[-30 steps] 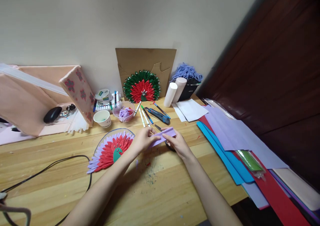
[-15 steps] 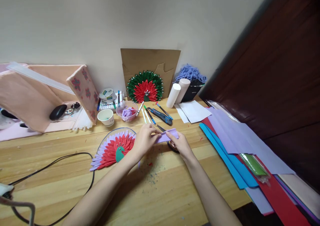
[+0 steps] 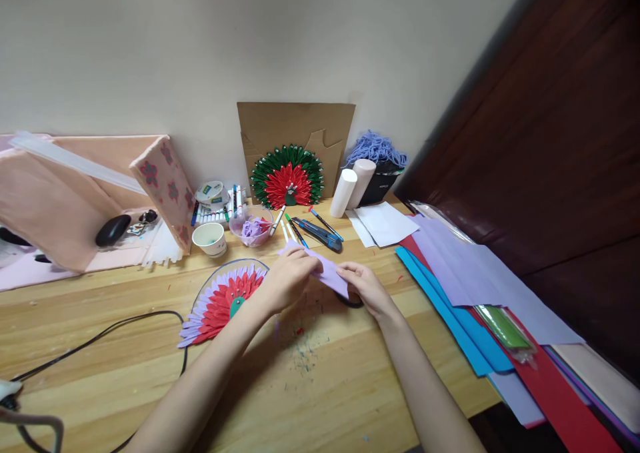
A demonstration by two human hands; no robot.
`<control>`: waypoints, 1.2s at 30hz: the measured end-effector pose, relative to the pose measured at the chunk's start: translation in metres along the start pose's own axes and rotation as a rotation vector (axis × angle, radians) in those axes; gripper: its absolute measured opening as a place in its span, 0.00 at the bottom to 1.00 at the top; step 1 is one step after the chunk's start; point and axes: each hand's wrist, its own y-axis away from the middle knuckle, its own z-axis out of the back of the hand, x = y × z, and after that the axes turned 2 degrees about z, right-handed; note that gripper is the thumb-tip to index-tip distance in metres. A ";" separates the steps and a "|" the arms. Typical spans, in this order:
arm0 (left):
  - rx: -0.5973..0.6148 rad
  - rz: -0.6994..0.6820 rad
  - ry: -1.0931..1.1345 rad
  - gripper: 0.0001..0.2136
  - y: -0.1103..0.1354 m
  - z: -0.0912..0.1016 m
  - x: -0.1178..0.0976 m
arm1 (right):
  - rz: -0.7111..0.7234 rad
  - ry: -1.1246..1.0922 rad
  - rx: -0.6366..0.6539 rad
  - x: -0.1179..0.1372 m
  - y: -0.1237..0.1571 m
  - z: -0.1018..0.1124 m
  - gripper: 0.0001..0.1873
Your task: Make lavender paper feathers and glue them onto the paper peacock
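A strip of purple crepe paper (image 3: 331, 277) stretches between my two hands above the middle of the table. My left hand (image 3: 291, 276) grips it with curled fingers, and a part of the strip shows beyond the knuckles. At its right end, my right hand (image 3: 364, 285) pinches the strip between thumb and fingers. Under the right hand lie scissors (image 3: 351, 301), mostly hidden, with a dark handle showing. Beside my left forearm lies a fan-shaped peacock craft (image 3: 220, 306) with purple and red petals and a green body, partly covered by the arm.
Behind the hands lie a utility knife (image 3: 318, 234) and several markers. A clear bowl (image 3: 251, 226) of purple scraps and a paper cup (image 3: 209, 239) stand left. A green-and-red peacock (image 3: 289, 178) leans on cardboard (image 3: 295, 121). Coloured paper sheets (image 3: 467, 279) lie right; a black cable (image 3: 100, 333) runs left.
The purple strip, folded and short before, is now spread wider, with an end showing beyond my left hand. My right hand has moved slightly right and down. The view has shifted a little.
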 end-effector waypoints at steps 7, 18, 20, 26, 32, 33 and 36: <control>-0.249 0.204 0.078 0.15 0.003 0.001 -0.002 | 0.263 0.074 -0.389 -0.011 -0.008 0.001 0.19; -0.339 0.913 1.443 0.21 -0.009 -0.038 -0.028 | 0.655 0.459 -0.425 -0.023 0.019 -0.042 0.08; -0.359 0.936 1.499 0.18 -0.008 -0.037 -0.027 | 0.720 0.545 -0.443 -0.024 0.022 -0.044 0.06; -0.320 0.798 1.466 0.18 -0.005 -0.037 -0.024 | 0.510 0.370 -0.474 -0.019 0.018 -0.043 0.10; -0.408 0.879 1.253 0.16 -0.007 -0.046 -0.020 | 0.327 0.247 -0.285 -0.015 0.009 -0.042 0.16; -0.410 0.890 1.227 0.16 -0.007 -0.046 -0.018 | 0.316 0.256 -0.249 -0.014 0.007 -0.039 0.17; -0.430 0.890 1.127 0.15 -0.008 -0.039 -0.008 | 0.266 0.304 -0.173 -0.010 0.001 -0.018 0.16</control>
